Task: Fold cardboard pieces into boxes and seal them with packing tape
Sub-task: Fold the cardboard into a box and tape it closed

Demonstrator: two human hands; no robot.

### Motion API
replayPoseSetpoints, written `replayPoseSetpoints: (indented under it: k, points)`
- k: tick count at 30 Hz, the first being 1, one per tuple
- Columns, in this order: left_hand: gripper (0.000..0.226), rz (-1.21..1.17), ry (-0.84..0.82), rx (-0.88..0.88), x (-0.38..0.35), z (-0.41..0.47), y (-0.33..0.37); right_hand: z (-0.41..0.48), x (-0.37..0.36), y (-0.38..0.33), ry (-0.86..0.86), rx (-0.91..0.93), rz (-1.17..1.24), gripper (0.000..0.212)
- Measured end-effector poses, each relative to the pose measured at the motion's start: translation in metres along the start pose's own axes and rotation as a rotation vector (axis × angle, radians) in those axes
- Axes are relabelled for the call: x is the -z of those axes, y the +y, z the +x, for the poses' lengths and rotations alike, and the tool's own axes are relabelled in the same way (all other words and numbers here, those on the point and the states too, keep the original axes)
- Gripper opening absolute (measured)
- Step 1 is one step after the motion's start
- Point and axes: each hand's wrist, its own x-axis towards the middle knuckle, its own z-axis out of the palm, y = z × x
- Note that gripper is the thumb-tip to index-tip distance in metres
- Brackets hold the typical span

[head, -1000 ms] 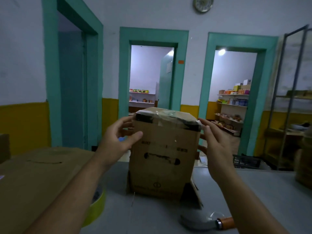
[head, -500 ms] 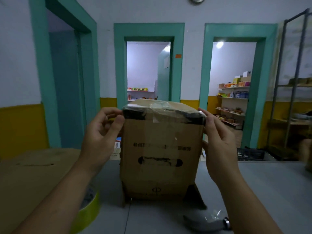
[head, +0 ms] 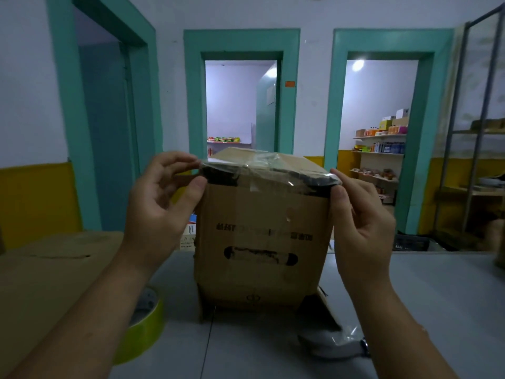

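Three teal door frames (head: 241, 41) break a white wall with a yellow lower band (head: 37, 201). Through the right doorway, stocked shelves (head: 381, 144) stand under a lit bulb (head: 358, 65). A metal rack (head: 475, 127) stands at right.

left hand (head: 161, 203): off box (head: 262, 242) face, now pinching tape (head: 262, 168) corner | right hand (head: 360, 214): thumb now on tape end
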Motion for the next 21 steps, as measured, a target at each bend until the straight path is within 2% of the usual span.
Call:
replayPoseSetpoints:
  k: [2, 5, 13, 21]
  points:
    - [0.035, 0.039, -0.003, -0.040, -0.0028, -0.0014, 0.0049, -0.0017, 0.0015, -0.0001, 0.022, 0.029, -0.023, 0.033]
    - [0.037, 0.139, -0.025, -0.138, -0.0064, -0.0030, 0.0075, -0.0031, 0.0005, -0.0001, 0.028, 0.023, 0.006, 0.030]
    - [0.021, 0.240, -0.056, -0.233, -0.0076, -0.0029, 0.0029, -0.0035, 0.0012, 0.0029, -0.044, 0.100, 0.036, 0.020]
    - [0.009, 0.236, -0.045, -0.259, -0.0086, -0.0030, 0.0058, -0.0067, 0.0020, -0.0041, -0.007, 0.088, 0.130, 0.021]
